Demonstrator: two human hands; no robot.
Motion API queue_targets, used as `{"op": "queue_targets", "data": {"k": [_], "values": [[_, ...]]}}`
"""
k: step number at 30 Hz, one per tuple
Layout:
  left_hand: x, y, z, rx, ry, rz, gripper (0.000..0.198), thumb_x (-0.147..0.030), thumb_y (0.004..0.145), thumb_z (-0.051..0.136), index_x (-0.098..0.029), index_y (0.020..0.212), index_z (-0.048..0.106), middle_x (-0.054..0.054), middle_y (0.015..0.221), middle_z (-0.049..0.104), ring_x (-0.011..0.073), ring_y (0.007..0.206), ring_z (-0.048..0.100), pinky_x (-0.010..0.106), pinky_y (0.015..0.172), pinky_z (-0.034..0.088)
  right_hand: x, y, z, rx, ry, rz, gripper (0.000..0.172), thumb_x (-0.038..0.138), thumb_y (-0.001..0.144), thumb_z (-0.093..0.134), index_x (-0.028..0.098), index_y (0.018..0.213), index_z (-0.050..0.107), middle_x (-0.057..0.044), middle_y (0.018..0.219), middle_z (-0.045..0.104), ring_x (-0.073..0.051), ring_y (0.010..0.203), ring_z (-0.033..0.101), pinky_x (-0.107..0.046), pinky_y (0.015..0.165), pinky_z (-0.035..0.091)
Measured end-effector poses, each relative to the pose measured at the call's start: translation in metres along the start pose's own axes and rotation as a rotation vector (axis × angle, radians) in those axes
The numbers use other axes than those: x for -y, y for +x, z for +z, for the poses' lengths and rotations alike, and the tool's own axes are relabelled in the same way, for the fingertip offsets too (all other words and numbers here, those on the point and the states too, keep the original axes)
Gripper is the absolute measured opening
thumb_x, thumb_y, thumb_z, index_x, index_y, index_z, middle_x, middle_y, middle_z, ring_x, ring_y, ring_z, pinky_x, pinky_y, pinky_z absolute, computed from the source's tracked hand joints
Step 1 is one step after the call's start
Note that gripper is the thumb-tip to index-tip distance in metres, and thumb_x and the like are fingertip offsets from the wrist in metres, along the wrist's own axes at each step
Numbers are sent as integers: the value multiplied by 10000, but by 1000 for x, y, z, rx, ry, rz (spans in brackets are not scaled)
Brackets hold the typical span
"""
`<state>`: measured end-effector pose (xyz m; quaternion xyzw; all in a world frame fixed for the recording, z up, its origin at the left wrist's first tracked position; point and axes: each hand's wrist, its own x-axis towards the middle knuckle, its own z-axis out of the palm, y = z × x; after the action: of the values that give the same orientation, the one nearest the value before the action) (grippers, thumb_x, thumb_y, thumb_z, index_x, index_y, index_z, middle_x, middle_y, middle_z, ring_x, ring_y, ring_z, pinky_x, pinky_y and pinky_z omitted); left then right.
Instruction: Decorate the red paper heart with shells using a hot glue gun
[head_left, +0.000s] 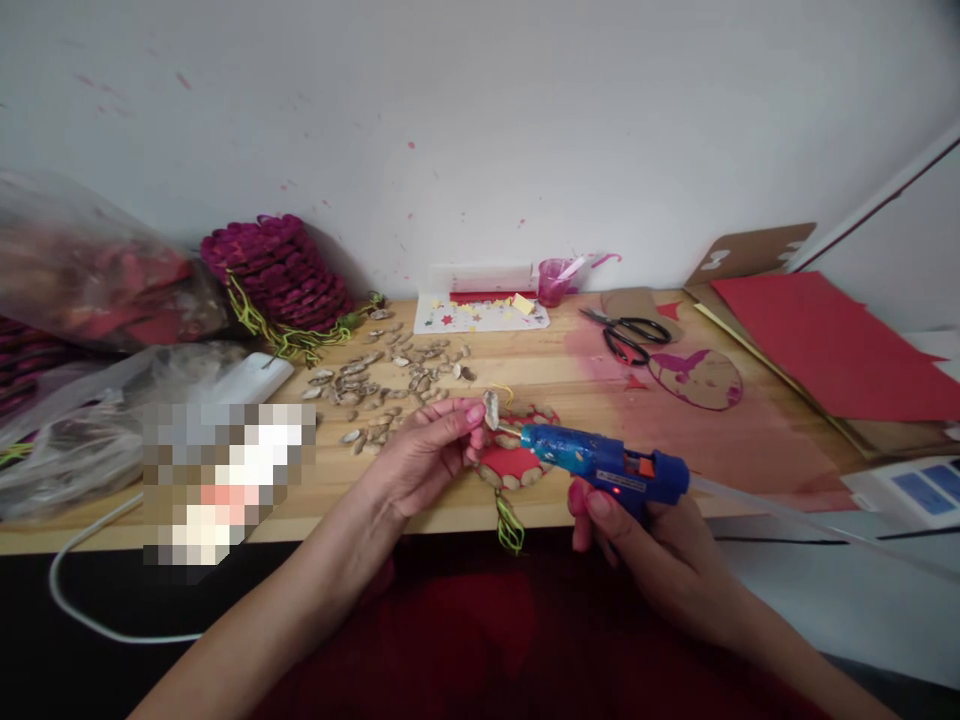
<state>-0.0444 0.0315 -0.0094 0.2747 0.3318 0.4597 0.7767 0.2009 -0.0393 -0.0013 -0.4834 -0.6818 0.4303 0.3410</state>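
My left hand (431, 450) pinches a half peanut shell (491, 410), its hollow side facing me. In my right hand (645, 545) is a blue glue gun (600, 462), with its nozzle pointing left, close to the shell. Below them on the wooden table (450, 512) lies a red disc (510, 465) edged with peanut shells. A green and yellow string tassel (511, 525) hangs from the disc's near side. Loose peanut shells (356, 385) are scattered to the left of my left hand.
Black scissors (630, 335) and a stained cardboard disc (697, 378) lie at right, beside red sheets (832, 345). At the back are a sticker sheet (480, 315) and a pink cup (556, 283). Purple stacked pieces (277, 275) and plastic bags (90, 430) stand left, near a white cable (75, 610).
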Motion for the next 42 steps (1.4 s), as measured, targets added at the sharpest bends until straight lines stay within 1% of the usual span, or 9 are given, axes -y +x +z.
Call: {"op": "queue_targets", "data": {"k": [8,12,15,17,21,24,28,34,42], "values": [[2,0,4,12,-6,0,188,-252,750,845,-127,760,706,-11,610,616,59,551,543,163,553,450,-2,0,-1,-24,-64,-30,359,430,1004,484,215,785,670,-27,727,646,-143,650,571,-276,540,428],[1,0,6,-27,64,12,232,-280,693,885,-125,775,733,5,627,647,75,559,565,174,545,469,-12,6,-1,-60,10,43,385,465,998,490,202,778,667,-29,738,656,-121,559,543,-280,516,425],[0,-1,8,-74,254,67,256,-295,650,904,-135,793,765,21,655,688,92,563,587,199,563,493,-23,16,-1,-147,168,135,376,508,974,525,193,827,668,-29,754,683,-106,501,557,-277,498,434],[1,-2,10,-85,494,133,216,-274,670,883,-141,808,782,39,698,720,106,581,600,210,577,492,-31,23,0,-232,301,163,328,515,931,599,196,900,665,-30,806,714,-105,496,594,-274,510,464],[8,-4,16,-99,1057,298,74,-190,726,802,-170,797,791,36,735,739,112,586,582,204,547,423,-40,34,3,-299,536,247,331,531,875,665,206,920,702,-54,891,746,-136,581,676,-279,549,529],[15,-2,23,-73,1307,372,82,-156,749,747,-197,806,788,20,734,733,122,588,577,216,559,402,-42,36,6,-303,616,268,317,531,854,688,219,908,710,-73,986,750,-171,728,722,-284,591,573],[19,4,32,-40,1433,456,90,-159,757,732,-221,802,780,17,732,724,136,577,564,239,573,377,-45,36,6,-264,638,247,270,508,879,674,244,918,713,-63,1020,749,-188,850,733,-303,674,607],[23,8,37,-41,1653,456,45,-187,778,703,-219,752,720,32,715,666,176,637,562,269,620,374,-52,33,3,-200,606,235,253,492,919,635,260,975,720,-55,1021,751,-208,926,736,-370,806,618],[29,9,36,-79,1796,462,99,-253,803,697,-217,724,650,43,713,620,198,653,555,288,634,369,-56,32,3,-191,635,218,229,464,928,637,269,1011,723,-45,1044,754,-191,917,732,-353,820,616]]}}
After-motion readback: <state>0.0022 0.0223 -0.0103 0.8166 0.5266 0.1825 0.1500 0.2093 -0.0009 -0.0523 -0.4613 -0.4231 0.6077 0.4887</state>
